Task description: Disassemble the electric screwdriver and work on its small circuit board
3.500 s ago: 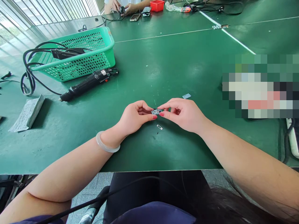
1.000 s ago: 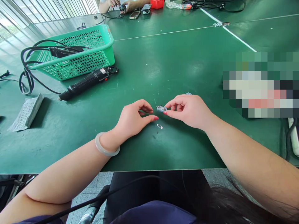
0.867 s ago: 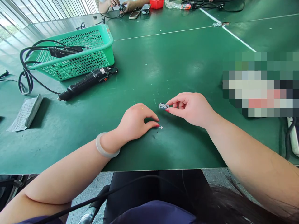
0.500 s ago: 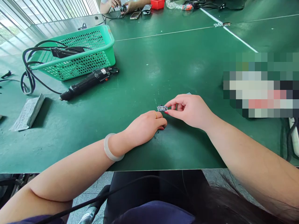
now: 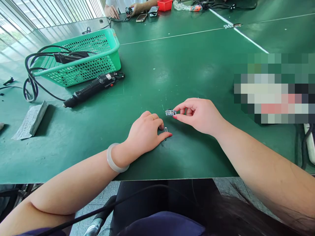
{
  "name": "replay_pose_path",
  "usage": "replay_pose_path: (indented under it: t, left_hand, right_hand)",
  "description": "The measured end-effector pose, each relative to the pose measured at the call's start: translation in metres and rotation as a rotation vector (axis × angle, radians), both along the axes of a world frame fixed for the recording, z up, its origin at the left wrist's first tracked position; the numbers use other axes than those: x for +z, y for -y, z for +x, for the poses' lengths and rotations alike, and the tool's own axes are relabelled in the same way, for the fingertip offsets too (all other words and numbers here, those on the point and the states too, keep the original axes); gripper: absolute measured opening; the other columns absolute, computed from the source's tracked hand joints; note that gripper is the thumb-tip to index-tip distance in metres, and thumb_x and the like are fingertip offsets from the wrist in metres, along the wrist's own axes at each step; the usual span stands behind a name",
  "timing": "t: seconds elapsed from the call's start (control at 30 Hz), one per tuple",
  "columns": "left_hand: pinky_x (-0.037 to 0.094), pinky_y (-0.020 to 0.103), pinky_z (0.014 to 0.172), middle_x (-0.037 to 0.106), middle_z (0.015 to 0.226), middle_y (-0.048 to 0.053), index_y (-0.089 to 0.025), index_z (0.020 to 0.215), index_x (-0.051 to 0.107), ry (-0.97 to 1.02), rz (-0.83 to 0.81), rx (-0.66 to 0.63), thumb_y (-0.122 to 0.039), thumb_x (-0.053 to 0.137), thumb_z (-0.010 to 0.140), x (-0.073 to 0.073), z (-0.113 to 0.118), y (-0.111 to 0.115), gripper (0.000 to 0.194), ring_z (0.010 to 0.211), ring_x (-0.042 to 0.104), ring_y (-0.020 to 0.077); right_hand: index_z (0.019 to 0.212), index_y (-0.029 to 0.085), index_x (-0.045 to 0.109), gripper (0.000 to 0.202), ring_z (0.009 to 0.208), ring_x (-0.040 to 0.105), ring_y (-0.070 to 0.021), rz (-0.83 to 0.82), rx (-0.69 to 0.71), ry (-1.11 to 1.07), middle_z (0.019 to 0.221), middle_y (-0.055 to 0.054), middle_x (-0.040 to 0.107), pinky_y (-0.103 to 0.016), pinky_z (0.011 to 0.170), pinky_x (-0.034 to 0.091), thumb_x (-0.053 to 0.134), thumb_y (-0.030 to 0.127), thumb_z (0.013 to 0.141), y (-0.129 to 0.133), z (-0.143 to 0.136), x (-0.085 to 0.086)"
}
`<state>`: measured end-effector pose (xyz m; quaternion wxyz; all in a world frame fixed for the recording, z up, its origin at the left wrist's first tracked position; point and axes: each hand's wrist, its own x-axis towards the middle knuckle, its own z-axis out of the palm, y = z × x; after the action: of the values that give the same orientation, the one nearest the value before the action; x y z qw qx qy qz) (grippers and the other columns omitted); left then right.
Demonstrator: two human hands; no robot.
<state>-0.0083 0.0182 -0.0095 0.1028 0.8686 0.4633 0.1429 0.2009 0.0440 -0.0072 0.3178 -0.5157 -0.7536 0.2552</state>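
Between thumb and forefinger, my right hand [image 5: 197, 113] pinches one end of a small silvery circuit board [image 5: 170, 112], held just over the green table. My left hand [image 5: 147, 131] rests on the table to the lower left of it, thumb and fingers apart. Close to its thumb tip is a tiny pale U-shaped clip [image 5: 166, 129], which seems to lie on the table between thumb and fingers. The exact kind of the small piece is too tiny to tell.
A green plastic basket [image 5: 81, 73] with black cables stands at the left. In front of it lies a black electric screwdriver [image 5: 93, 89]. A wrapped packet [image 5: 31, 121] is further left. Across the table another person's hands [image 5: 134, 8] work near two phones and a red box [image 5: 164, 4].
My left hand has drawn back to the left and its thumb and fingers have parted, uncovering the tiny clip. My right hand keeps its pinch on the circuit board.
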Motion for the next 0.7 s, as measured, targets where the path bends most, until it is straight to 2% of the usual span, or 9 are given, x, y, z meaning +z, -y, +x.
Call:
replay_pose_path:
  t: [0.1,0.23,0.43,0.7]
  left_hand:
    - [0.047,0.041,0.084,0.07,0.094,0.009,-0.016,0.086,0.071,-0.031,-0.018,0.024,-0.045,0.067,0.083,0.001,0.0,-0.001,0.03,0.093,0.055,0.0273]
    - [0.047,0.04,0.092,0.071,0.106,0.007,-0.016,0.095,0.073,-0.043,0.04,0.031,-0.033,0.066,0.086,0.004,-0.005,-0.004,0.02,0.101,0.055,0.0262]
    - [0.049,0.039,0.092,0.072,0.106,0.004,-0.02,0.086,0.075,-0.022,0.077,-0.037,-0.024,0.064,0.087,0.001,-0.006,-0.008,0.012,0.098,0.056,0.0226]
    - [0.05,0.037,0.087,0.072,0.102,0.005,-0.017,0.081,0.072,-0.053,0.164,-0.109,-0.023,0.065,0.087,-0.005,-0.003,-0.011,0.011,0.092,0.054,0.022]
  right_hand:
    - [0.082,0.02,0.075,0.015,0.05,0.043,-0.0081,0.0,-0.001,0.007,0.071,0.0,0.063,-0.028,0.051,0.035,0.071,0.033,0.074,0.0,0.0,0.001]
    - [0.082,0.02,0.075,0.017,0.05,0.043,-0.0078,-0.014,-0.001,0.013,0.071,0.0,0.062,-0.028,0.052,0.034,0.071,0.034,0.074,0.001,0.0,0.001]
    - [0.083,0.021,0.076,0.018,0.052,0.043,-0.0083,-0.023,0.002,0.027,0.07,0.001,0.061,-0.028,0.053,0.034,0.07,0.036,0.075,0.001,0.001,0.001]
    - [0.083,0.021,0.075,0.017,0.054,0.046,-0.0095,-0.013,0.003,0.032,0.068,0.001,0.06,-0.028,0.054,0.034,0.07,0.035,0.075,0.0,0.0,0.0]
